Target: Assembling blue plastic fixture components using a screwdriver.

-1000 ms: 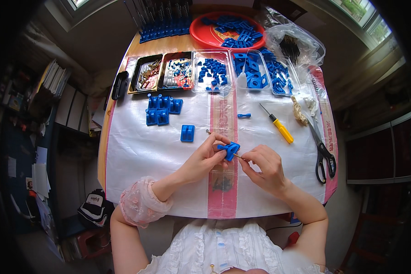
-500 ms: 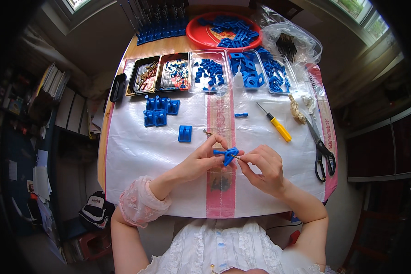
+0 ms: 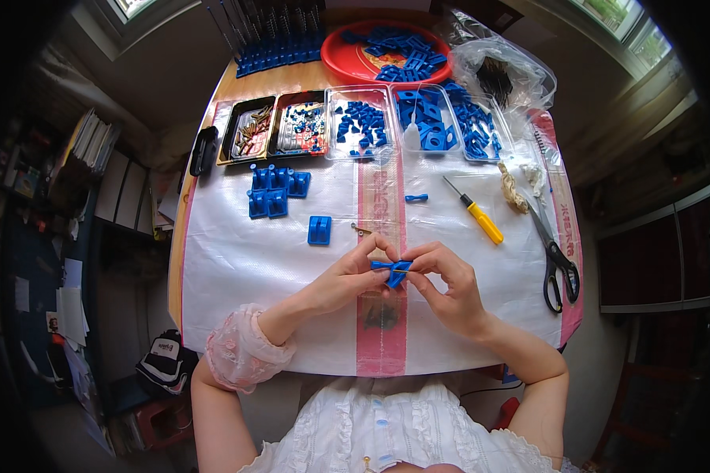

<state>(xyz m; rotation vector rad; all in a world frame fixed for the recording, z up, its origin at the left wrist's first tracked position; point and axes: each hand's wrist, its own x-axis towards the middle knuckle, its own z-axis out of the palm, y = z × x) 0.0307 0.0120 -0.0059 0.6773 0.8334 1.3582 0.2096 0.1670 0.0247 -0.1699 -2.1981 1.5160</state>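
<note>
Between my two hands, above the striped middle of the sheet, is a small blue plastic part (image 3: 400,279) with a narrow stem. My left hand (image 3: 353,272) is closed, pinching it by the stem between thumb and fingers. A thin brass-coloured pin (image 3: 399,270) lies across the part, its far end at the fingertips of my right hand (image 3: 450,285), which is closed in a pinch close against the part. Just beyond my left fingers are small metal pieces (image 3: 359,229). A blue block with ridges (image 3: 319,230) lies to their left, and a small blue stem piece (image 3: 416,199) farther off.
A yellow-handled screwdriver (image 3: 483,222) and black-handled scissors (image 3: 558,272) lie at right. Several assembled blue blocks (image 3: 277,191) sit at left. Trays of screws (image 3: 252,130) and blue parts (image 3: 361,126) line the back, before a red basin (image 3: 335,61) and plastic bags (image 3: 521,67).
My right hand has moved left and slightly up, closer against the blue part. The pin now lies across the part; before, it stuck out toward my right fingers. The left hand keeps its hold.
</note>
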